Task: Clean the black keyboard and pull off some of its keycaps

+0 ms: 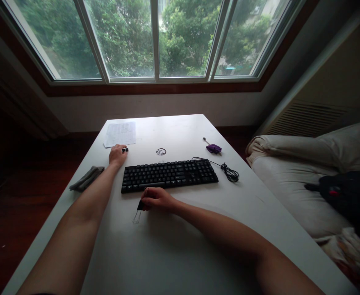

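Observation:
A black keyboard [167, 174] lies across the white table, its keys facing up. My right hand [157, 198] is closed around the black handle of a wire keycap puller [136, 216], just in front of the keyboard's near edge. The two wire loops point down and toward me. Beyond the keyboard's left end, my left hand [117, 155] rests on the table with its fingers drawn together. Small black keycaps [125, 150] show at its fingertips; one seems to touch them.
Printed paper [120, 132] lies at the far left of the table [174, 246], a folded grey cloth [87, 179] at the left edge. A dark round piece [160, 151] sits behind the keyboard. A purple item with a brush [213, 148] and coiled cable [230, 173] are at right.

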{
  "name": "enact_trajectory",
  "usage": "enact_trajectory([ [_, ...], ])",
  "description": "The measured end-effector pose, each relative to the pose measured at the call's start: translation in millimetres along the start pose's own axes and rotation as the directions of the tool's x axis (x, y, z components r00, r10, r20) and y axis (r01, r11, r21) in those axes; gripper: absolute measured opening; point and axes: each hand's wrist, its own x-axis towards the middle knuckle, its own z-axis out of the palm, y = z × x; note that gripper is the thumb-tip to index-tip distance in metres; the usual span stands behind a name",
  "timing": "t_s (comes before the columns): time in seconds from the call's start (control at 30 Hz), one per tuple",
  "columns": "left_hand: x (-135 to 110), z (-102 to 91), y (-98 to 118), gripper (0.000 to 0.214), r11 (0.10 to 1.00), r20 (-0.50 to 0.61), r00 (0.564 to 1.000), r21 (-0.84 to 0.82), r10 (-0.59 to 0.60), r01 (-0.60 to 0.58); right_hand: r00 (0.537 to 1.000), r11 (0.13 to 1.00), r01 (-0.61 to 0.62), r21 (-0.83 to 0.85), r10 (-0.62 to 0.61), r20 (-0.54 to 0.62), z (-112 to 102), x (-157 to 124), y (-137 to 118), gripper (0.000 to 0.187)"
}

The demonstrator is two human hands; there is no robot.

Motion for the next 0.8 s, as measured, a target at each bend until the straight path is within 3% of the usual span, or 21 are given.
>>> enact_trajectory([
  [0.33,-0.4,-3.0,5.6,0.028,1.000,0.011,1.000,0.012,-0.008,0.008,1.000,1.000,-0.010,0.009,0.010,-0.001,-0.8,1.1,4.1,0.053],
  [0.8,-1.8,-2.5,3.6,0.041,1.000,0.014,1.000,0.020,0.011,-0.011,1.000,1.000,0.003,0.004,-0.003,0.004,-1.3,1.1,5.1,0.052],
])
